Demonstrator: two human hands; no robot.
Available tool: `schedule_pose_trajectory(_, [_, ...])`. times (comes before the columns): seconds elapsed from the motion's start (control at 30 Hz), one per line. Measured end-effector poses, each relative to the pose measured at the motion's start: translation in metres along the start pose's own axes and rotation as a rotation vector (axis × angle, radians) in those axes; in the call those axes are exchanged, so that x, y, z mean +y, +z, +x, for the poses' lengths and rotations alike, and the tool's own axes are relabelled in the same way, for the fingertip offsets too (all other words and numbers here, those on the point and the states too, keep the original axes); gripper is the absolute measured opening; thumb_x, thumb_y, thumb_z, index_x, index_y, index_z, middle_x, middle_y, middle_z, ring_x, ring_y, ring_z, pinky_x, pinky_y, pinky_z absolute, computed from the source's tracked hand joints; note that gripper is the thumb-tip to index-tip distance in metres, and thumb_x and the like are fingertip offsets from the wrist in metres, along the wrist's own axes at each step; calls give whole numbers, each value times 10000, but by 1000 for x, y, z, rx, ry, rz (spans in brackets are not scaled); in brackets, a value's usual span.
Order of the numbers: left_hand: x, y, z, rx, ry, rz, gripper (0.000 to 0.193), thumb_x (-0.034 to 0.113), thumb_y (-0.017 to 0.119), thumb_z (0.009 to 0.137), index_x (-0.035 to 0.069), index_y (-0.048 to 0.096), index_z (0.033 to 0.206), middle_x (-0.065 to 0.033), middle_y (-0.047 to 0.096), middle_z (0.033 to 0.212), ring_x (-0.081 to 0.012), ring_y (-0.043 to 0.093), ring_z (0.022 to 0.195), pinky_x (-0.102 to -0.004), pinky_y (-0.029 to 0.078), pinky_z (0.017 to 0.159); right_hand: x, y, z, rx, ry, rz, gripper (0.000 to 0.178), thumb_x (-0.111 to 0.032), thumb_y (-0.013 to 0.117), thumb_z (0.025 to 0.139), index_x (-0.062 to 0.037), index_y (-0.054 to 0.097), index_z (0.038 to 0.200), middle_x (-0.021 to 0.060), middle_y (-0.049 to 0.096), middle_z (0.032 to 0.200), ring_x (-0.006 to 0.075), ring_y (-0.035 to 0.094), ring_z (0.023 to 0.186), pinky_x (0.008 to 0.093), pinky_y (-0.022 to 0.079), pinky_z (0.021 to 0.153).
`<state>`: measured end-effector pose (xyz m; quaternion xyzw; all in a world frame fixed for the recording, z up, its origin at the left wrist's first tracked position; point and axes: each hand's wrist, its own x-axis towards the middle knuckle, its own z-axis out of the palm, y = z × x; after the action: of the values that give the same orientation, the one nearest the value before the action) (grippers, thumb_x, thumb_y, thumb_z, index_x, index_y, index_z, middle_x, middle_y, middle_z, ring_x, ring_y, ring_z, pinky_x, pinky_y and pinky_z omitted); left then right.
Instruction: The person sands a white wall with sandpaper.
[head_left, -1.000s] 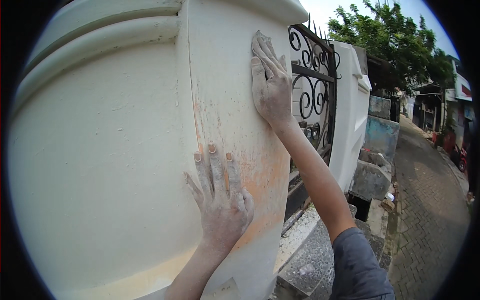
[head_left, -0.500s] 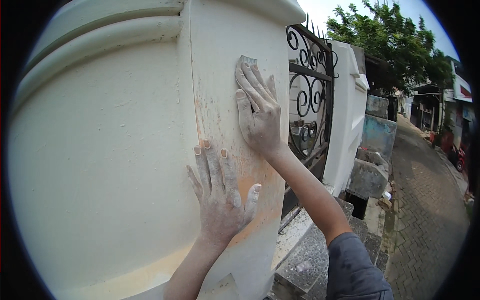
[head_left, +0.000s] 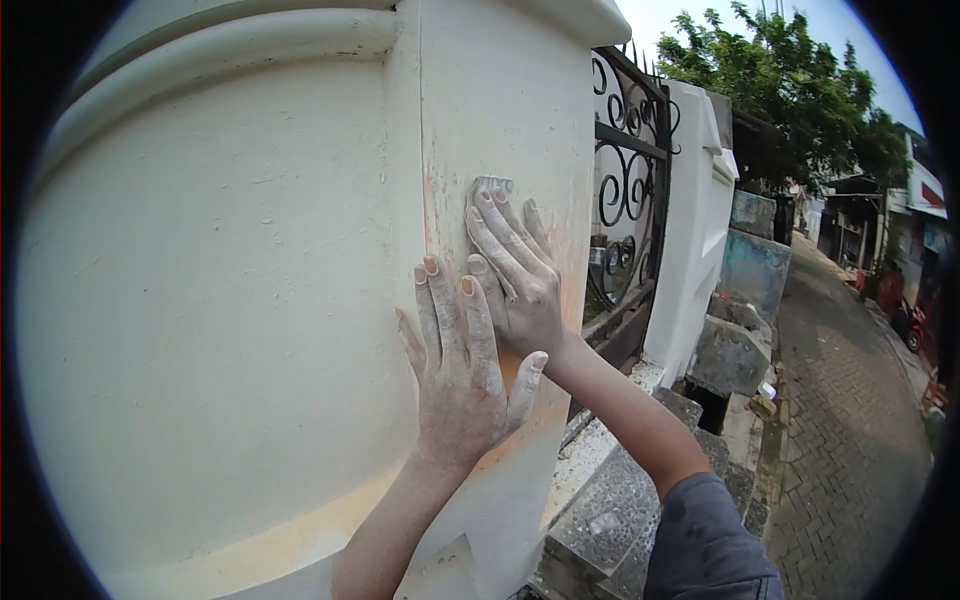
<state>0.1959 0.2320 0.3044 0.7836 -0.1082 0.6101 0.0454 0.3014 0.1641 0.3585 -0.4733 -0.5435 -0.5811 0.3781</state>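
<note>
A white-painted wall pillar with worn, orange-tinged patches stands in front of me. My right hand presses a small piece of sandpaper flat against it. Only the upper edge of the sandpaper shows past my fingertips; the rest is under the hand. Lower and to the left, my left hand lies open on the pillar near its left edge, fingers pointing up and thumb out to the side. It holds nothing. Pale dust coats both hands.
A smooth white wall panel adjoins the pillar on the left. To the right are a black scrolled iron grille, speckled stone blocks and a concrete block. A paved lane runs past a leafy tree.
My right hand has slid down the pillar with the sandpaper and is now close beside my left hand. The left hand stays on the wall; the whole view has shifted slightly.
</note>
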Motion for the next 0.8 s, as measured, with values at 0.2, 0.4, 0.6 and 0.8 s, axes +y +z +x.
schedule_pose_trajectory(0.2, [9, 5, 3, 4, 12, -34, 939, 388, 595, 817, -62, 52, 1437, -358, 47, 1463, -494, 52, 1375, -669, 44, 1039, 24, -18, 93, 58, -34, -105, 354, -160, 443, 944, -51, 541, 1266, 138, 487, 1351, 305, 365, 1323, 519, 139, 1114])
schedule_pose_trajectory(0.4, [5, -2, 5, -8, -31, -94, 936, 362, 584, 828, -86, 22, 1429, -359, 28, 1463, -495, 24, 1376, -647, 36, 1053, 8, 0, 57, 91, 13, -25, 361, -176, 450, 935, -47, 544, 1259, 123, 493, 1348, 298, 382, 1314, 523, 161, 1110])
schedule_pose_trajectory(0.6, [7, -7, 8, 37, -52, -311, 853, 278, 484, 899, -95, -86, 1413, -311, -48, 1487, -446, -12, 1392, -572, 42, 1095, 1, -8, 12, -95, -104, -99, 357, -150, 505, 899, -70, 565, 1242, 86, 504, 1344, 270, 384, 1316, 535, 155, 1113])
schedule_pose_trajectory(0.8, [10, -4, 9, 49, -74, -504, 838, 197, 460, 893, -90, -138, 1404, -279, -53, 1502, -415, -5, 1402, -506, 43, 1120, 12, -1, 106, 132, -1, -5, 388, -157, 501, 905, -50, 527, 1277, 97, 494, 1352, 299, 348, 1332, 537, 136, 1116])
